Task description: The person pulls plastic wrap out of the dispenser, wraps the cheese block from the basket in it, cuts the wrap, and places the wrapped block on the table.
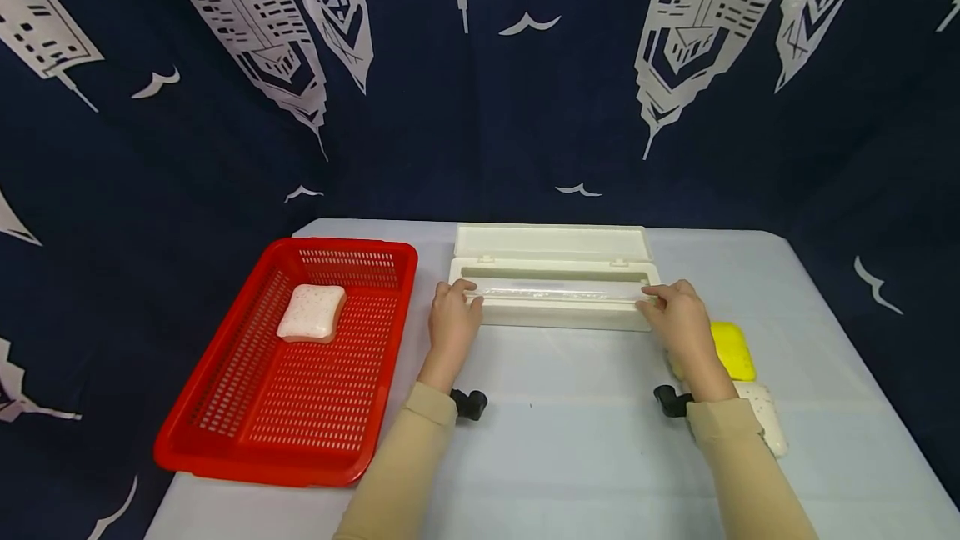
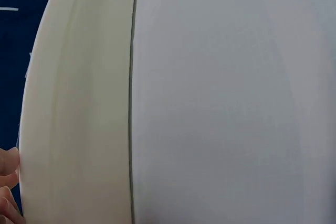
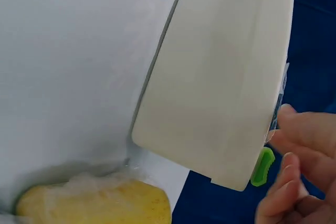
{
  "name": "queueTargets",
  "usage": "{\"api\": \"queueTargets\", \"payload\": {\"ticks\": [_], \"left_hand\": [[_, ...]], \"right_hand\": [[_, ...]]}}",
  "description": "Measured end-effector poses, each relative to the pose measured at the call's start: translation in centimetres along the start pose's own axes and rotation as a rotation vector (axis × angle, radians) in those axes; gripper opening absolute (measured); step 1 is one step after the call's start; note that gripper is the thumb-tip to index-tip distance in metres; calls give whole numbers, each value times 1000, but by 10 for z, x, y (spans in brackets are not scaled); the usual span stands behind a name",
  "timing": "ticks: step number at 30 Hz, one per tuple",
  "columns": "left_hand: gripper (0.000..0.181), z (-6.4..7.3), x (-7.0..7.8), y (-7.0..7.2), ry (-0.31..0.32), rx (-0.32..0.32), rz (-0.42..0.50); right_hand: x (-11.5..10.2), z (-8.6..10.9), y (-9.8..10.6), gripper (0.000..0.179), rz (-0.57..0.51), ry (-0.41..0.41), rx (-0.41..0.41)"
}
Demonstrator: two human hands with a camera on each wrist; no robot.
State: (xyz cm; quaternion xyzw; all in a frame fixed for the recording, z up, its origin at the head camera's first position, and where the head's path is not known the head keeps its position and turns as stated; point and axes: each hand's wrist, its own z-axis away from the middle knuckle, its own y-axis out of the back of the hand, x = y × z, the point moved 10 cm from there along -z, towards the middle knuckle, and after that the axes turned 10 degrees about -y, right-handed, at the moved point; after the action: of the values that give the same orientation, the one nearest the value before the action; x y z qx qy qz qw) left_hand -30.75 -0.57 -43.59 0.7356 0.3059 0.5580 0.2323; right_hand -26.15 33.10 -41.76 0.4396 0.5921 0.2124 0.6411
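A cream cling film dispenser stands at the back of the table, its lid raised. Clear cling film lies across its opening. At the dispenser's left end my left hand pinches the film's edge between thumb and fingers. My right hand pinches the film at the other end. In the right wrist view, a clear film edge reaches the fingertips, beside a green slider on the dispenser. Only a few left fingertips show in the left wrist view.
A red basket on the left holds a pinkish-white bread-shaped block. Right of the right forearm lie a yellow block and a white speckled block. Clear film covers a yellow piece near the dispenser.
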Motion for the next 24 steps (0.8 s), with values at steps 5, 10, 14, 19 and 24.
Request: {"api": "queueTargets", "payload": {"ticks": [5,10,14,19,24], "left_hand": [[17,-4,-3,0,24,-37,11],[11,-5,-5,4,27,-24,-10],[10,-5,-7,5,30,-7,-22],[12,-7,-6,6,27,20,-19],[11,-10,-2,8,24,41,-48]], "right_hand": [[0,-6,-4,26,55,-19,-79],[1,-10,-5,23,44,-36,-117],[2,-12,-4,22,28,-40,-101],[-2,-13,1,21,35,25,2],[-8,-14,6,20,32,73,97]]}}
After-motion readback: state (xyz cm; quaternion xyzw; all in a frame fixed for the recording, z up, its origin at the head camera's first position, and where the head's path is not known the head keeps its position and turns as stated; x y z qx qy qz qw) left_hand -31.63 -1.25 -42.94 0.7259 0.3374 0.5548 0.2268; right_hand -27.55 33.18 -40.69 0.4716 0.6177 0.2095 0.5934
